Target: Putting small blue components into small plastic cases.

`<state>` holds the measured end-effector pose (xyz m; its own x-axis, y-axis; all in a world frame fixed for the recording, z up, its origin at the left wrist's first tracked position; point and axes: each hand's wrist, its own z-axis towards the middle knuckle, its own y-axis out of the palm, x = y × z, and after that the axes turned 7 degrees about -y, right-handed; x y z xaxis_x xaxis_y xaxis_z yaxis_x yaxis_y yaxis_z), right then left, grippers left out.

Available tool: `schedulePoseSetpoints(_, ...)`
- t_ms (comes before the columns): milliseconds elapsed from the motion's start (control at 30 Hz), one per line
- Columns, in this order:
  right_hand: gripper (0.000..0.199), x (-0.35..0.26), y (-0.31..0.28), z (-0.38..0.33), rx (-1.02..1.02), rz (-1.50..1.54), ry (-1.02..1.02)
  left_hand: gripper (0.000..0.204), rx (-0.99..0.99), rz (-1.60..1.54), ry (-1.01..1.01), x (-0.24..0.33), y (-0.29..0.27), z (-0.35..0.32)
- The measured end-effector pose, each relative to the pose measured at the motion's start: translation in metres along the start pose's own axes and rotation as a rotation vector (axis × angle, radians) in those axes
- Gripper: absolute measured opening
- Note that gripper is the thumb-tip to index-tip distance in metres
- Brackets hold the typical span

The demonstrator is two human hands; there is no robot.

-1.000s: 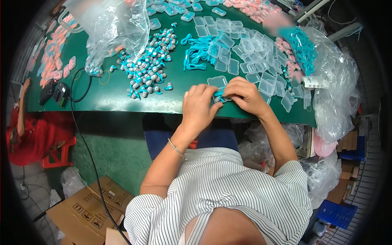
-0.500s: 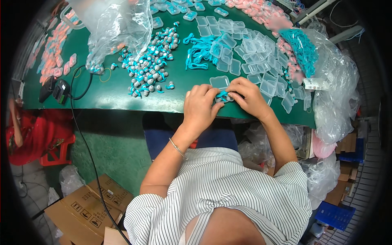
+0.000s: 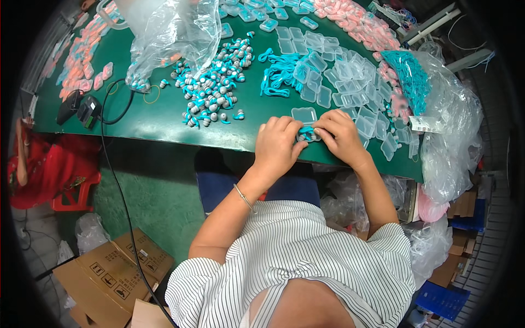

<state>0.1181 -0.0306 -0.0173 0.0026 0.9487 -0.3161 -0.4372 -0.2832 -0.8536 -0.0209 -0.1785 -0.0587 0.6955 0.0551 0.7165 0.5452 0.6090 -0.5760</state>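
My left hand [image 3: 279, 145] and my right hand [image 3: 342, 135] meet at the near edge of the green table [image 3: 164, 117]. Between the fingertips of both hands sits a small clear plastic case with a teal cord in it [image 3: 307, 133]. An empty clear case [image 3: 304, 114] lies just beyond it. A pile of grey and teal earplugs [image 3: 213, 90] spreads to the left. A bundle of teal cords [image 3: 279, 74] lies behind the hands, and several empty clear cases [image 3: 339, 76] cover the table to the right.
A crumpled clear plastic bag [image 3: 169, 33] sits at the back left, more clear bags [image 3: 451, 131] with teal cords [image 3: 410, 76] at the right. Pink filled cases [image 3: 82, 71] lie far left. A black device with a cable [image 3: 82, 109] rests near the table's left edge. Cardboard boxes [image 3: 109, 273] stand on the floor.
Both hands stay together on the small case at the table's near edge; only the fingers shift slightly. The view has drifted a little.
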Motion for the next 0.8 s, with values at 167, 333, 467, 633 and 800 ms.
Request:
schedulePoseSetpoints(167, 0.018, 0.005, -0.005, 0.024, 0.003, 0.027, 0.153, 0.043, 0.006, 0.01, 0.013, 0.002, -0.003, 0.001)
schedulePoseSetpoints(333, 0.02, 0.015, 0.007, 0.023, -0.061, 0.099, 0.256, 0.054, -0.037, -0.002, -0.03, 0.002, -0.002, 0.003)
schedulePoseSetpoints(467, 0.019, 0.01, 0.007, 0.009, 0.116, 0.094, 0.115, 0.061, -0.038, -0.023, -0.068, 0.004, -0.004, 0.002)
schedulePoseSetpoints(633, 0.022, -0.001, -0.005, -0.011, 0.127, -0.001, -0.085, 0.055, -0.039, 0.011, 0.03, 0.003, 0.003, 0.007)
schedulePoseSetpoints(800, 0.037, -0.006, 0.001, -0.014, 0.069, 0.042, -0.068, 0.04, -0.022, -0.055, 0.05, -0.003, 0.004, 0.015)
